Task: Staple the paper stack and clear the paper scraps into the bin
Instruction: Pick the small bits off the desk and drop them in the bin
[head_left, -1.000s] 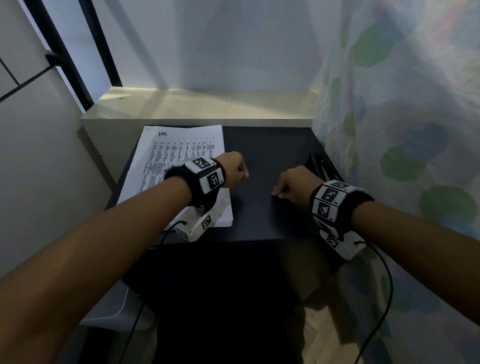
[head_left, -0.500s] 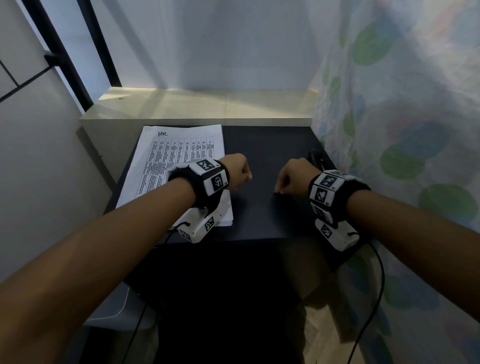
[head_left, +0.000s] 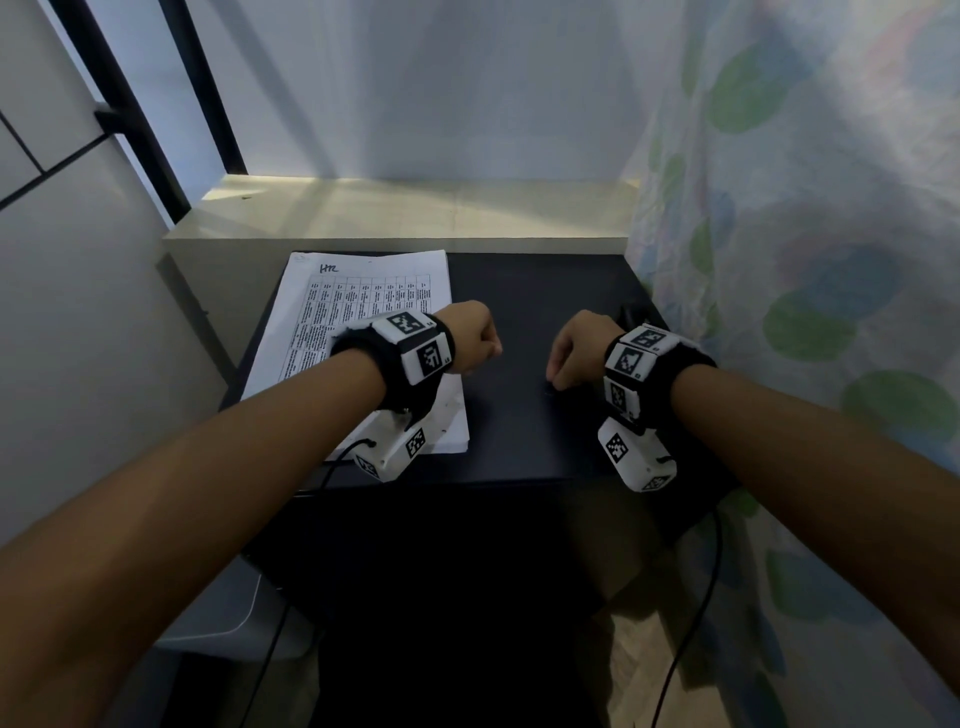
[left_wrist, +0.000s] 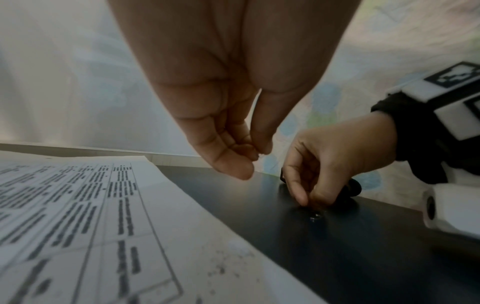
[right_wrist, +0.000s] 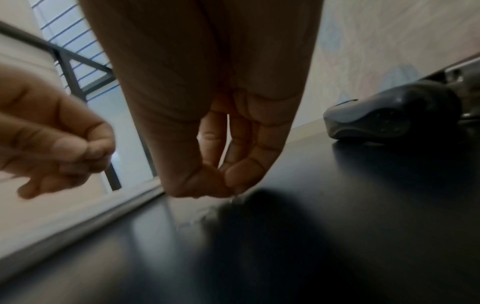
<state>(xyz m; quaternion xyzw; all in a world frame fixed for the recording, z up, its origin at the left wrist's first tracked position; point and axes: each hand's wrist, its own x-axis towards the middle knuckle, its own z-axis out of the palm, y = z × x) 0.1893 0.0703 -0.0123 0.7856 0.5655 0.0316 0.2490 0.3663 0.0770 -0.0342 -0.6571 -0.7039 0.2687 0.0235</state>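
Note:
A white printed paper stack (head_left: 363, 291) (left_wrist: 78, 205) lies on the left half of the black table (head_left: 519, 431). My left hand (head_left: 467, 338) (left_wrist: 249, 162) (right_wrist: 85, 152) hovers just right of the stack, fingers curled against the thumb, with nothing visible in them. My right hand (head_left: 558, 376) (left_wrist: 306, 201) (right_wrist: 228, 189) points down at the table's middle right. Its thumb and fingertips pinch a tiny pale paper scrap (right_wrist: 235, 197) at the surface. Another speck (left_wrist: 315, 216) lies just below them. A dark stapler (head_left: 631, 314) (right_wrist: 384, 117) sits behind the right hand.
A patterned curtain (head_left: 805, 260) hangs close along the table's right edge. A pale ledge (head_left: 415, 208) runs behind the table. A light grey container (head_left: 223, 613) stands on the floor under the table's front left corner. Cables trail from both wrist cameras.
My right hand has shifted slightly left and forward, away from the stapler, and its fingertips have come down to the table. The left hand has barely moved.

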